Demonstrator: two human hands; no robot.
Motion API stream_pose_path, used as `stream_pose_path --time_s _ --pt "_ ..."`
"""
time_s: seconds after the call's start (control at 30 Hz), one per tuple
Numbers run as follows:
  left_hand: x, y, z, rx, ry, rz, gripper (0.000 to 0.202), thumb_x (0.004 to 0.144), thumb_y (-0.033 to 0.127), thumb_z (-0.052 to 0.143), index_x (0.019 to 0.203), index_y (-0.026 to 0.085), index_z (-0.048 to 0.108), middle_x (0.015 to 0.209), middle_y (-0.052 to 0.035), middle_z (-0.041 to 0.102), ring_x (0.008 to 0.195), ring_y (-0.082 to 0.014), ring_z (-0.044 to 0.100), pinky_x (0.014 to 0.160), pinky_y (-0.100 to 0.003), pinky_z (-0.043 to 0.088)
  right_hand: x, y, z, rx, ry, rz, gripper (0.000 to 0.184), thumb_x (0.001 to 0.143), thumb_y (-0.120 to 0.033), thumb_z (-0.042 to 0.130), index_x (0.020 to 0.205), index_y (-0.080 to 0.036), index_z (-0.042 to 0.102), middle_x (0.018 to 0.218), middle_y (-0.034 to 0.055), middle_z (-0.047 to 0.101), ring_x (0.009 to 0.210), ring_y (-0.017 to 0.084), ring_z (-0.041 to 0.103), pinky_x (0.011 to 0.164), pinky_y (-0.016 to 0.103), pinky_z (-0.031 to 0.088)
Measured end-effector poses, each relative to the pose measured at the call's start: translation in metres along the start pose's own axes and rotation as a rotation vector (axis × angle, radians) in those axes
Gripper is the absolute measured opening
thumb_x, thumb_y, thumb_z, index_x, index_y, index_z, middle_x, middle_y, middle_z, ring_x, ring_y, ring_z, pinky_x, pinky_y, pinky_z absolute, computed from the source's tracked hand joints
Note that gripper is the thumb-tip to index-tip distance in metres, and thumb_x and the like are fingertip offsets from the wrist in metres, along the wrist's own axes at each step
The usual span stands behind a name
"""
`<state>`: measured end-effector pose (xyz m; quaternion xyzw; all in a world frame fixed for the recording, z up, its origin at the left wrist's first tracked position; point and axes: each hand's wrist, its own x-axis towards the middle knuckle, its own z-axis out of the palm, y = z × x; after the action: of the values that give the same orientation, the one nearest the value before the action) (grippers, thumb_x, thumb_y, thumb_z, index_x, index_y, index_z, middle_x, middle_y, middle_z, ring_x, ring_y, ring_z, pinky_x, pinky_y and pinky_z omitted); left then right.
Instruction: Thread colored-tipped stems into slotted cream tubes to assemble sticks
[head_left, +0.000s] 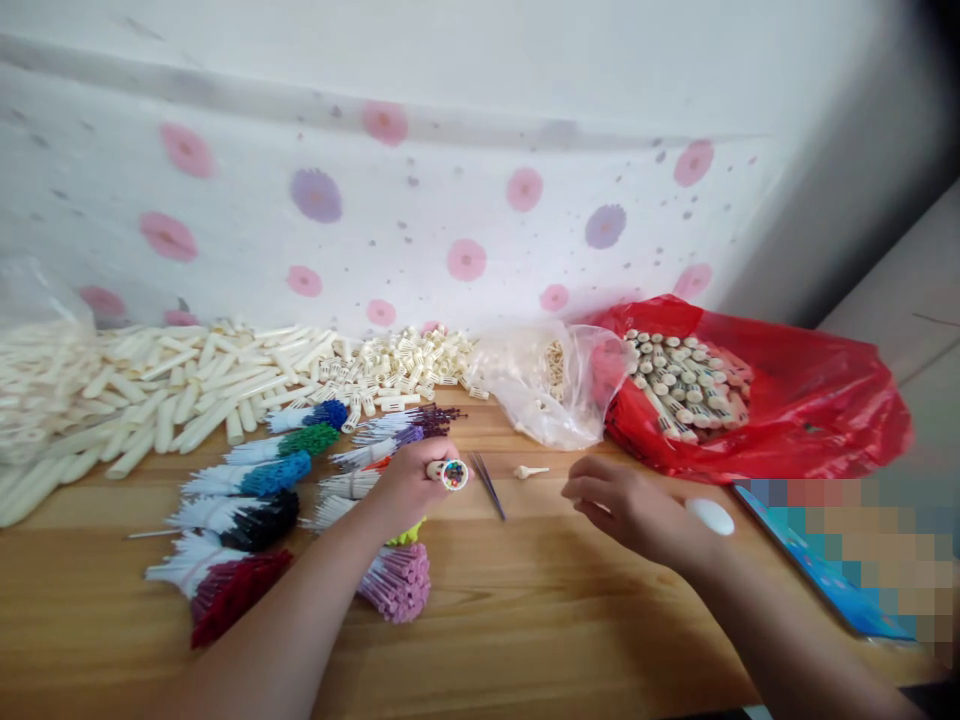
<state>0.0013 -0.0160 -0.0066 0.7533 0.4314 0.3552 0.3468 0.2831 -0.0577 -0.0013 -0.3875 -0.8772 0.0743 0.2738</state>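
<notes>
My left hand (411, 480) is closed around a short cream pen barrel (450, 474); its open end faces me and shows several coloured refill tips inside. My right hand (628, 506) rests low on the wooden table (540, 610), fingers curled and pinched toward the left; what they hold, if anything, is too small to make out. Between the hands lie two thin dark refills (487, 484) and a small cream cap piece (529, 471). Bundles of coloured refills (247, 500) lie fanned out left of my left hand, with a pink bundle (397, 582) under my forearm.
A heap of cream pen barrels (150, 395) and small ribbed cream parts (405, 365) runs along the back. A clear bag (544, 385) and a red bag (795, 400) with assembled pens (682, 385) stand at the back right. A white oval object (709, 516) and a blurred flat item (847, 560) lie right.
</notes>
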Motion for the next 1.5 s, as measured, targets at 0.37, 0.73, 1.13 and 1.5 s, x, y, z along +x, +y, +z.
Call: stream_pose_path --time_s 0.37,0.73,1.13,1.5 --pt "0.001 -0.009 0.001 -0.033 -0.003 0.048 0.017 0.069 0.022 0.057 0.055 0.016 0.05 0.056 0.0033 0.048 0.057 -0.0103 0.041 0.055 -0.021 0.031 0.063 -0.09 0.016 0.364 0.592 -0.472 0.034 0.072 -0.002 0.067 0.105 -0.01 0.059 0.087 0.0093 0.063 0.083 0.018 0.061 0.067 0.033 0.054" --pt "0.002 -0.009 -0.001 0.003 -0.032 0.059 0.009 0.064 0.013 0.052 0.055 0.016 0.051 0.057 0.0041 0.051 0.056 -0.0095 0.043 0.055 -0.021 0.031 0.06 -0.083 0.026 0.212 0.529 -0.367 0.032 0.076 -0.005 0.066 0.105 -0.015 0.056 0.089 0.0084 0.066 0.08 0.018 0.062 0.069 0.035 0.053" --pt "0.002 -0.009 -0.001 0.017 -0.047 0.043 0.007 0.062 0.013 0.047 0.056 0.017 0.05 0.056 0.0033 0.05 0.057 -0.0107 0.043 0.054 -0.022 0.031 0.061 -0.078 0.037 0.191 0.472 -0.328 0.031 0.078 -0.011 0.066 0.106 -0.019 0.055 0.091 0.007 0.065 0.082 0.018 0.061 0.068 0.033 0.052" --pt "0.002 -0.009 -0.001 0.097 -0.034 -0.016 0.009 0.064 0.014 0.048 0.056 0.016 0.05 0.056 0.0041 0.047 0.058 -0.0105 0.042 0.055 -0.021 0.029 0.065 -0.073 0.047 0.367 0.48 -0.266 0.033 0.077 -0.007 0.067 0.105 -0.02 0.056 0.094 0.0065 0.064 0.088 0.018 0.06 0.075 0.033 0.052"
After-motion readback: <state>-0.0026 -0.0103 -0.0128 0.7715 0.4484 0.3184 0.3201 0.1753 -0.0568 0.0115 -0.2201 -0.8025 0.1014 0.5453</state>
